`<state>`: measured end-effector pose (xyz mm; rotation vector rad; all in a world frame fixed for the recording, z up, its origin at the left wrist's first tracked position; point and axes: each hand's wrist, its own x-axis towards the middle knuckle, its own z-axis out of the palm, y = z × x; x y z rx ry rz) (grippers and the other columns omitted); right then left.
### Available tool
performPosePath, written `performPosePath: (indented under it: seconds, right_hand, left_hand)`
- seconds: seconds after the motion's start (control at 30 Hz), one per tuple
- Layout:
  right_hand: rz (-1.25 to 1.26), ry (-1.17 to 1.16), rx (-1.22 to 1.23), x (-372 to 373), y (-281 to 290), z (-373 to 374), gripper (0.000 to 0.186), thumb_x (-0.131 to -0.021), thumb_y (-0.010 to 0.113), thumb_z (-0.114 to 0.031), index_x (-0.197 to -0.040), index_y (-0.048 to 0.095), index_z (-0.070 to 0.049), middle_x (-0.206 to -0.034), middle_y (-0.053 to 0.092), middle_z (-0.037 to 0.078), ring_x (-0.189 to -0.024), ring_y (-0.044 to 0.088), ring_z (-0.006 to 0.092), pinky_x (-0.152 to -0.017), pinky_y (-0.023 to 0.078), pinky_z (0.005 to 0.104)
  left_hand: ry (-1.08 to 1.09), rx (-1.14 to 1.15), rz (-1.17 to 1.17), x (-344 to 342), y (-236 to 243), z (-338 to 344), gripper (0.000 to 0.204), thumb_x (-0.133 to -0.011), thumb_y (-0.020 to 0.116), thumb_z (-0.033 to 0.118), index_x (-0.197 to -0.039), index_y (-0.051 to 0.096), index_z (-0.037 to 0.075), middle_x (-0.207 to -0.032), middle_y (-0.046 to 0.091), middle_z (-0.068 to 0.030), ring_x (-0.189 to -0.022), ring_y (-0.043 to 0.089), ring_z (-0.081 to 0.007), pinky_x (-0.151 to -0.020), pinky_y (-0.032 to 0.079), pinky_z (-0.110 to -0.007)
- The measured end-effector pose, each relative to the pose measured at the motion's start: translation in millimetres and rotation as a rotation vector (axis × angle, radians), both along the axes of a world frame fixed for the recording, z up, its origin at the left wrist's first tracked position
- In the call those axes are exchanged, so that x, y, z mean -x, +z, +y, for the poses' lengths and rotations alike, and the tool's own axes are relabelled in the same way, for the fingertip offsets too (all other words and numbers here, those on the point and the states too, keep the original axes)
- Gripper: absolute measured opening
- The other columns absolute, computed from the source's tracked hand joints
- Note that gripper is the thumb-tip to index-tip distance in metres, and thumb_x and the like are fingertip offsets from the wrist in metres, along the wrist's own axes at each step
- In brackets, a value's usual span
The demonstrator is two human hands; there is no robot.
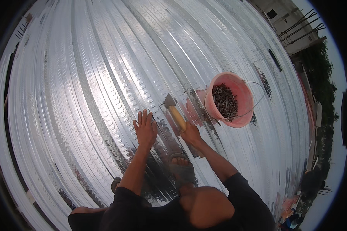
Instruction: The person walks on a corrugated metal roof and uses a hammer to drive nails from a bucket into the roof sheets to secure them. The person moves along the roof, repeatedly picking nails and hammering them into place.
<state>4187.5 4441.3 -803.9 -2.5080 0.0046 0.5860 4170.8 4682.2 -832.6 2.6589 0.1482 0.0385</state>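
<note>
My right hand (191,134) is wrapped round the yellow handle of a hammer (177,116). The hammer's dark metal head points away from me and is low over the ribbed metal decking (115,61). Left of the hammer, my left hand (145,129) rests on the decking with its fingers stretched out and apart. Whether anything small lies under its palm is hidden. A pink bucket (243,121) stands to the right of the hammer, with a wire handle fallen to its right side. Many dark nails (225,102) fill its bottom.
Raised ribs and grooves run along the shiny sheets. My sandalled foot (182,169) stands just behind the hands. A dark bar (275,60) lies at the far right. Beyond the right edge are trees (316,69) and a concrete building (283,17) with protruding rods.
</note>
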Motion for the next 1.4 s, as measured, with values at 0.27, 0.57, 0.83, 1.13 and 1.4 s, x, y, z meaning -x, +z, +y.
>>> performPosePath:
  seconds: [0.27,0.57,0.83,1.13,1.4]
  right_hand:
    - [-0.442,-0.135,-0.353,-102.6,171.7,20.7,0.035,-0.085,0.073,-0.019,-0.104,0.061,0.009,-0.08,0.069,0.026,-0.073,0.072,0.0395,-0.068,0.056,0.0472]
    - [-1.142,-0.131,-1.178,-104.5,274.7,47.6,0.013,-0.096,0.064,-0.006,-0.103,0.055,-0.001,-0.078,0.065,0.011,-0.065,0.066,0.0169,-0.071,0.062,0.038]
    - [-0.049,0.077,-0.022,-6.7,12.7,-2.3,0.035,-0.083,0.07,-0.016,-0.107,0.061,0.008,-0.091,0.069,0.033,-0.089,0.07,0.0502,-0.08,0.055,0.0561]
    - [-1.333,0.086,-0.897,-150.5,330.5,34.5,0.019,-0.094,0.068,-0.002,-0.109,0.058,0.005,-0.074,0.069,0.01,-0.069,0.069,0.0175,-0.08,0.061,0.0362]
    - [0.076,0.115,0.138,-21.3,3.3,-14.9,0.048,-0.085,0.069,-0.015,-0.12,0.054,0.014,-0.102,0.065,0.041,-0.097,0.068,0.052,-0.09,0.053,0.0539]
  left_hand:
    - [-0.023,0.009,-0.029,14.9,-5.9,-0.8,0.05,-0.1,0.06,0.022,-0.149,0.051,0.013,-0.165,0.037,-0.0097,-0.156,0.025,-0.0311,-0.123,0.019,-0.061]
    - [0.077,-0.034,-0.102,17.5,-13.6,-1.4,0.046,-0.1,0.057,0.022,-0.146,0.054,0.013,-0.162,0.042,-0.0092,-0.154,0.03,-0.0302,-0.121,0.021,-0.062]
    - [0.055,0.032,0.021,27.1,-6.4,-19.5,0.047,-0.101,0.056,0.024,-0.147,0.053,0.014,-0.164,0.04,-0.0099,-0.156,0.028,-0.0303,-0.122,0.019,-0.061]
    - [0.055,-0.011,-0.099,14.2,-7.2,-7.0,0.045,-0.101,0.056,0.021,-0.146,0.053,0.013,-0.162,0.041,-0.0097,-0.155,0.029,-0.0309,-0.121,0.021,-0.061]
    - [0.038,0.023,-0.039,6.0,-2.4,-16.7,0.047,-0.101,0.056,0.024,-0.147,0.052,0.015,-0.164,0.039,-0.0089,-0.156,0.027,-0.0298,-0.122,0.02,-0.063]
